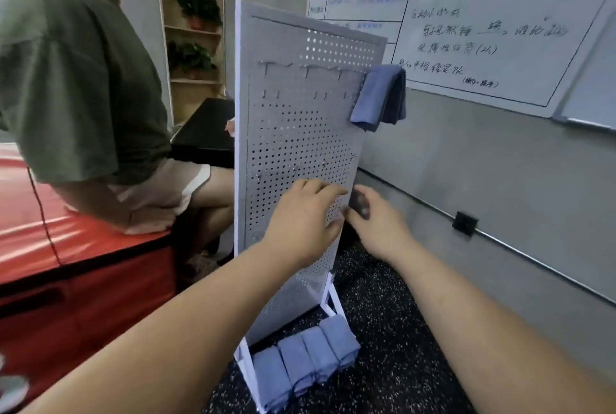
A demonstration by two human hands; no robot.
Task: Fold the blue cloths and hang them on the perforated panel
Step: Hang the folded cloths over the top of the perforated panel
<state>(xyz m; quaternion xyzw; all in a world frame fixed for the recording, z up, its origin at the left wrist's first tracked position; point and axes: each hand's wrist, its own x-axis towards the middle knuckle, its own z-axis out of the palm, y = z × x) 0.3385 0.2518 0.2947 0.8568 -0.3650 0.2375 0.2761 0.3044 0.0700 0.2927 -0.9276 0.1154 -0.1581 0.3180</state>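
The white perforated panel (pixel 293 133) stands upright on the floor on its white frame. One folded blue cloth (pixel 380 97) hangs over a hook at the panel's upper right edge. Several folded blue cloths (pixel 306 363) lie in a row on the panel's base frame. My left hand (pixel 303 220) rests flat on the lower face of the panel, fingers fairly straight. My right hand (pixel 373 217) is at the panel's right edge with thumb and fingers curled around the edge; a small dark blur shows between them. Bare metal hooks (pixel 306 68) line the upper part.
A person in a green shirt (pixel 76 80) sits on a red padded block (pixel 76 280) just left of the panel. A grey wall with a whiteboard (pixel 493 13) is close on the right. The floor (pixel 393 347) is dark speckled rubber. A plant shelf (pixel 193 23) stands behind.
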